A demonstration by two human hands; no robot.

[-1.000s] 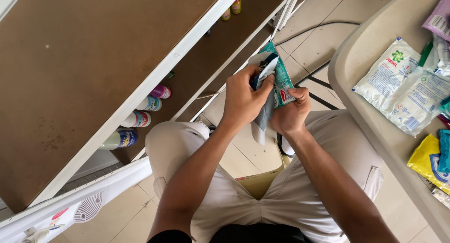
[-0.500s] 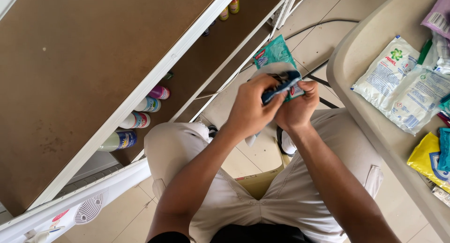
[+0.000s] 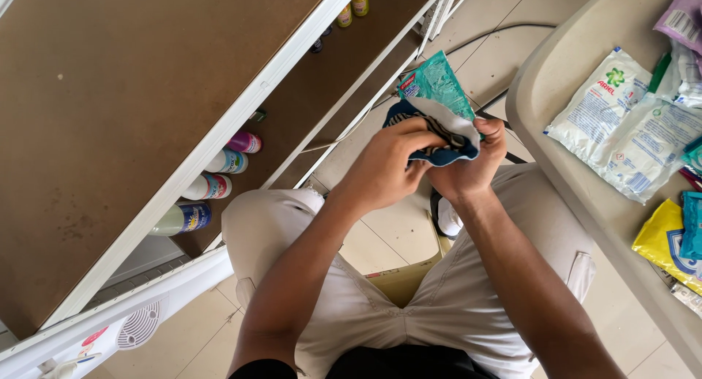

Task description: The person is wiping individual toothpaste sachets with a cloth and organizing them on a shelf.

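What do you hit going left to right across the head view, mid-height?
Brown shelf top → row of bottles → left hand → striped cloth → right hand → beige table → white sachets.

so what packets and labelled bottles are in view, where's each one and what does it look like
Teal foil sachet: pinched by both hands over the lap, beside a striped cloth.
White flat pouches: on the beige table, right; green and blue print.
Yellow packet: table's near edge.
Labelled bottles: lower shelf, left; lying in a row, pink, blue and green.
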